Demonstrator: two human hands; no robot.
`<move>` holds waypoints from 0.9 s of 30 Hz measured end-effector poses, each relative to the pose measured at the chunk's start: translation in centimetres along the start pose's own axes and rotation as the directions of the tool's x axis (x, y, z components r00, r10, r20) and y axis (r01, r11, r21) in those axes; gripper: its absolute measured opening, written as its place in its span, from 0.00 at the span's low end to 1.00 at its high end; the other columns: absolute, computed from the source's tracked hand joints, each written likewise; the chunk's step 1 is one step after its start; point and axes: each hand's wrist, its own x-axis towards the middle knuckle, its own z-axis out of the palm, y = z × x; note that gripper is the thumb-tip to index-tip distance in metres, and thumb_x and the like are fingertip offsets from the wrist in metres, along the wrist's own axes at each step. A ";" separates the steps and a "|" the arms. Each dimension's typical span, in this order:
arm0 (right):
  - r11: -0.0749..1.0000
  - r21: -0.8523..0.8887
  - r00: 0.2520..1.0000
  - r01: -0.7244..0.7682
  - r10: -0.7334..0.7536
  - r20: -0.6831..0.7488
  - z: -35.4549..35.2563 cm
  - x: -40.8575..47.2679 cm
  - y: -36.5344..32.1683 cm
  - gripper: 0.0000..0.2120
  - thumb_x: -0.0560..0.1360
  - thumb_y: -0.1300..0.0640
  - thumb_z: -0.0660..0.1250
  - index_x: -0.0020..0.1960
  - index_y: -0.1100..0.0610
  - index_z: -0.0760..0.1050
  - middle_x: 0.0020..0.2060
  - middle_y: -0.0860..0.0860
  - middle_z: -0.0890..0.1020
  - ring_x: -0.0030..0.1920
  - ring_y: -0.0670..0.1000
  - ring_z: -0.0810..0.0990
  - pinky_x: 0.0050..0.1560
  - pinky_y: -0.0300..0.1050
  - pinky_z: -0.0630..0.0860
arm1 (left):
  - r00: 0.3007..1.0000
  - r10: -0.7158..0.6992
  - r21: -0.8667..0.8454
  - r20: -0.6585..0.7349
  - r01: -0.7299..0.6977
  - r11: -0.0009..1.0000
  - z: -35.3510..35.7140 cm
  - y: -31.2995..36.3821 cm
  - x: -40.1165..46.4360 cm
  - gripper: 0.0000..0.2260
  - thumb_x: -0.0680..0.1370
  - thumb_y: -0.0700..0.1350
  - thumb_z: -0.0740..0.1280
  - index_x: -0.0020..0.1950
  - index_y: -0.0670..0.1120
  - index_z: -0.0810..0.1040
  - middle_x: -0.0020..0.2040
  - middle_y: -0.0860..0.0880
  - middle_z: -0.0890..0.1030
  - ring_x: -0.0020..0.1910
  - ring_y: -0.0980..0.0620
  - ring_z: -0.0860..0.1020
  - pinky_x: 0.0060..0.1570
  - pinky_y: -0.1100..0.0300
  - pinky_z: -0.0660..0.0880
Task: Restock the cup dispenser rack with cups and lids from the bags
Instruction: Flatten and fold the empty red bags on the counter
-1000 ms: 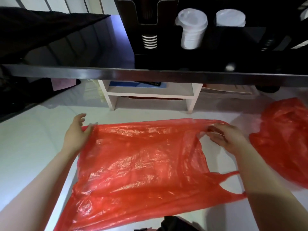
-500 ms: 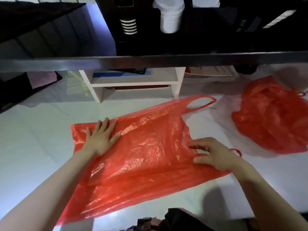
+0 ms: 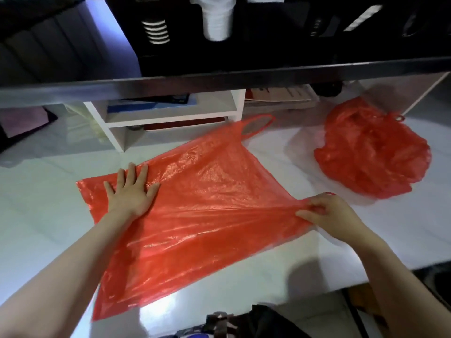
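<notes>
**Flattening an empty red bag below the cup rack**

We are looking down at a white table [image 3: 366,240] that is filling most of the view, with a dark shelf edge [image 3: 219,76] running across above it. On that upper level the black cup dispenser rack [image 3: 268,32] is standing, well apart from our hands; a stack of white lids or cups [image 3: 217,20] is showing in one of its slots and a ribbed white stack [image 3: 156,31] in the slot to its left — we cannot tell which of the two kinds each one is.

The flat red bag [image 3: 207,203] is lying spread over the middle of the table, its near corner reaching toward the table's front edge and one handle loop [image 3: 256,123] pointing away toward a small white shelf unit [image 3: 170,118] at the back. It is looking empty and thin, with creases fanning toward its right side.

To the right, near the table's far corner, a second red bag [image 3: 371,152] is sitting crumpled and bulging, its top knotted; its contents are not showing through.

Our left hand [image 3: 131,191] is lying palm down on the flat bag's far left part, fingers straight and spread, pressing the plastic to the table. Our right hand [image 3: 327,215] is pinching the bag's right edge — the film is gathering into folds at the curled fingers and thumb.
</notes>
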 end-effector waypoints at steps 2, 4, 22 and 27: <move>0.998 -0.039 0.997 0.048 -0.050 -0.052 -0.5 -0.1 0.1 0.10 0.68 0.51 0.77 0.30 0.44 0.80 0.30 0.45 0.82 0.34 0.44 0.79 0.37 0.40 0.74 | 1.000 -0.010 -0.024 0.012 0.011 1.000 -0.4 0.3 0.3 0.32 0.76 0.68 0.43 0.78 0.58 0.44 0.79 0.50 0.43 0.77 0.45 0.43 0.71 0.35 0.41; 0.992 -0.117 0.996 0.053 -0.061 -0.064 -0.9 -0.1 0.5 0.12 0.69 0.46 0.75 0.29 0.48 0.79 0.27 0.47 0.79 0.32 0.46 0.78 0.39 0.46 0.75 | 0.999 0.017 -0.082 -0.027 -0.019 0.996 -0.9 0.5 0.0 0.31 0.78 0.66 0.45 0.78 0.56 0.46 0.79 0.48 0.45 0.77 0.45 0.43 0.71 0.36 0.41; 0.858 -0.253 0.880 0.446 -0.473 -0.051 6.2 4.2 -4.6 0.15 0.74 0.61 0.66 0.61 0.57 0.78 0.62 0.54 0.79 0.69 0.59 0.70 0.71 0.60 0.57 | 0.879 -0.305 -0.445 -0.366 0.122 0.887 -3.3 1.8 -15.6 0.24 0.81 0.55 0.57 0.76 0.52 0.60 0.77 0.48 0.60 0.76 0.50 0.56 0.71 0.46 0.59; 0.861 -0.102 0.837 0.499 -0.447 0.316 9.7 6.5 -6.5 0.27 0.78 0.51 0.63 0.75 0.49 0.62 0.76 0.50 0.60 0.77 0.50 0.53 0.74 0.53 0.58 | 0.904 -0.299 -0.489 -0.307 0.119 0.864 -0.4 3.6 -18.9 0.32 0.79 0.50 0.63 0.78 0.48 0.51 0.77 0.50 0.57 0.74 0.53 0.58 0.69 0.49 0.63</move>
